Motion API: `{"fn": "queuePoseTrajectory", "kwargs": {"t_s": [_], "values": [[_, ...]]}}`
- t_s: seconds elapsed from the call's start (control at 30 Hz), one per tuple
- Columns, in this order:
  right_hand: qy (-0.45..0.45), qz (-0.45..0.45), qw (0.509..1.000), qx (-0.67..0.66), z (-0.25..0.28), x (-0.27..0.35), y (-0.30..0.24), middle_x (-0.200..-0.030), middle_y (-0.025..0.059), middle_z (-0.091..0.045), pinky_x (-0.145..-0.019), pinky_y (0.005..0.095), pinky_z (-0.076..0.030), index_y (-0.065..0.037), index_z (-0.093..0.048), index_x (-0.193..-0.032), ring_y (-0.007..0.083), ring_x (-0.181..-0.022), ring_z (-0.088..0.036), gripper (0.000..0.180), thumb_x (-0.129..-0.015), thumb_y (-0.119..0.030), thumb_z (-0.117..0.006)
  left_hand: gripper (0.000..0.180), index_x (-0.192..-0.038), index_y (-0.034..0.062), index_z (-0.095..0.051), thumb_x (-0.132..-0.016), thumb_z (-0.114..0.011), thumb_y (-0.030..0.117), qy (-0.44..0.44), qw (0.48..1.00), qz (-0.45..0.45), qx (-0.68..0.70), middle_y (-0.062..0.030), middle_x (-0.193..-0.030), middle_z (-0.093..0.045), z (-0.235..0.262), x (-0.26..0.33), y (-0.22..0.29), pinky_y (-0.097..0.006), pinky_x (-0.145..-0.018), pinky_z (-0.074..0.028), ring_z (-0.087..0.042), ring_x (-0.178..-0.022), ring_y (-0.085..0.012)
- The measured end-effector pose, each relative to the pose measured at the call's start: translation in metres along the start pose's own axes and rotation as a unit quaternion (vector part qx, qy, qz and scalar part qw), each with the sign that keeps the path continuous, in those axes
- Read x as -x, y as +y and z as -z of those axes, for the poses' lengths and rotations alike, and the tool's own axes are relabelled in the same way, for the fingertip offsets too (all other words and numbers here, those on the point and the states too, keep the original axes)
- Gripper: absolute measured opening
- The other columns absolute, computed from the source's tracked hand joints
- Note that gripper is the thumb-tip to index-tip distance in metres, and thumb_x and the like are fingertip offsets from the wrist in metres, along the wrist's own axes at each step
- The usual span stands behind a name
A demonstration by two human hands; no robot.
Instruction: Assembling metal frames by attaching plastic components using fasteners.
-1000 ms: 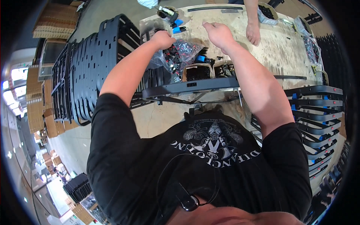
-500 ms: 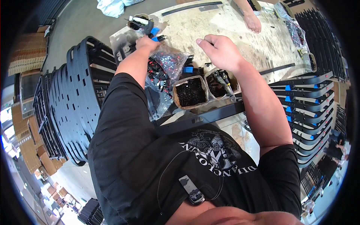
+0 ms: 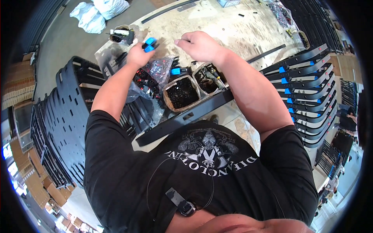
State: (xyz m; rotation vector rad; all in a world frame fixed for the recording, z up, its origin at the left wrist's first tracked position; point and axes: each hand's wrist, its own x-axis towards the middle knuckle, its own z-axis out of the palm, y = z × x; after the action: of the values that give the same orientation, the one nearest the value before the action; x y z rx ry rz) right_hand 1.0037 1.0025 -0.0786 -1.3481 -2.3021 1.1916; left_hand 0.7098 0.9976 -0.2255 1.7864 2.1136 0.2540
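Observation:
My left hand [image 3: 140, 56] is closed on blue-and-black plastic parts [image 3: 149, 44], held over the left part of the worktable [image 3: 171, 29]. To its right my right hand [image 3: 200, 46] is curled, with the thumb pointing left toward those parts. Whatever its fingers may hold is hidden. Below the left hand lies a clear plastic bag [image 3: 161, 69] with black and red pieces. Nearer to me stand a box of small black pieces [image 3: 182, 94] and a second box [image 3: 202, 83] with a yellow-and-grey hand tool [image 3: 213, 75] on it. Another blue-and-black part [image 3: 176, 71] lies beside them.
A long black bar [image 3: 186, 116] runs along the table's near edge. Curved black panels [image 3: 74, 112] are stacked at left, and black frames with blue pieces [image 3: 303, 91] at right. A tub [image 3: 121, 34] stands at the far left corner. White sacks [image 3: 97, 15] lie beyond.
My view has shifted. My left hand has brought the blue-and-black parts clear of the table pieces, and my right hand has come closer to it. Another person's hand at far right has left the view.

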Motion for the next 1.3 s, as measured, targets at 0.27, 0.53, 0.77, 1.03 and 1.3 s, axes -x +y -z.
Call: {"fn": "queuePoseTrajectory", "kwargs": {"t_s": [0.27,0.53,0.77,1.03,1.3], "values": [[0.131,0.005,0.967,-0.219,-0.007,-0.011,0.010,-0.080,0.0136,-0.068,-0.070,0.0361,-0.050,-0.001,-0.072,-0.102,0.0251,-0.072,-0.063,0.045,-0.099,-0.043,-0.059,0.056,-0.121,-0.0070,-0.059,-0.087,-0.082,0.032,0.045,0.939,-0.048,0.338,-0.0087,-0.083,-0.069,0.098,0.116,0.120,-0.027,-0.059,-0.051,-0.064,-0.067,-0.0118],[0.128,-0.056,0.596,-0.791,0.066,0.059,-0.052,-0.063,0.0013,-0.042,-0.046,0.0290,-0.030,-0.015,-0.041,-0.078,0.0137,-0.052,-0.038,0.031,-0.104,-0.030,-0.050,0.049,-0.124,-0.0004,-0.054,-0.093,-0.069,0.035,0.056,0.796,-0.036,0.601,-0.0037,-0.082,-0.055,0.148,0.320,0.214,-0.026,-0.053,-0.032,-0.047,-0.062,-0.0117],[-0.122,0.267,0.511,-0.808,0.165,0.171,0.041,-0.065,0.0021,-0.044,-0.050,0.0299,-0.033,-0.014,-0.043,-0.072,0.0141,-0.056,-0.038,0.040,-0.104,-0.035,-0.054,0.037,-0.121,0.0049,-0.058,-0.092,-0.074,0.021,0.127,0.639,0.094,0.753,-0.0046,-0.099,-0.066,-0.002,0.411,0.231,-0.028,-0.071,-0.050,-0.063,-0.083,-0.0137],[0.089,-0.188,0.697,-0.686,0.072,0.289,0.234,-0.065,0.0020,-0.039,-0.050,0.0309,-0.028,-0.014,-0.039,-0.076,0.0153,-0.057,-0.037,0.037,-0.104,-0.033,-0.053,0.023,-0.101,0.0063,-0.059,-0.095,-0.064,0.028,0.189,0.436,0.255,0.842,-0.0137,-0.095,-0.065,-0.099,0.325,0.238,-0.052,-0.077,-0.056,-0.062,-0.079,-0.0279],[0.073,-0.376,0.749,-0.541,0.016,0.353,0.330,-0.069,0.0012,-0.047,-0.052,0.0299,-0.034,-0.016,-0.046,-0.079,0.0152,-0.058,-0.044,0.028,-0.097,-0.032,-0.060,0.025,-0.097,0.0104,-0.060,-0.082,-0.079,0.016,0.073,0.669,0.365,0.644,-0.0061,-0.084,-0.061,-0.121,0.229,0.172,-0.040,-0.055,-0.052,-0.059,-0.069,-0.0195]]}}
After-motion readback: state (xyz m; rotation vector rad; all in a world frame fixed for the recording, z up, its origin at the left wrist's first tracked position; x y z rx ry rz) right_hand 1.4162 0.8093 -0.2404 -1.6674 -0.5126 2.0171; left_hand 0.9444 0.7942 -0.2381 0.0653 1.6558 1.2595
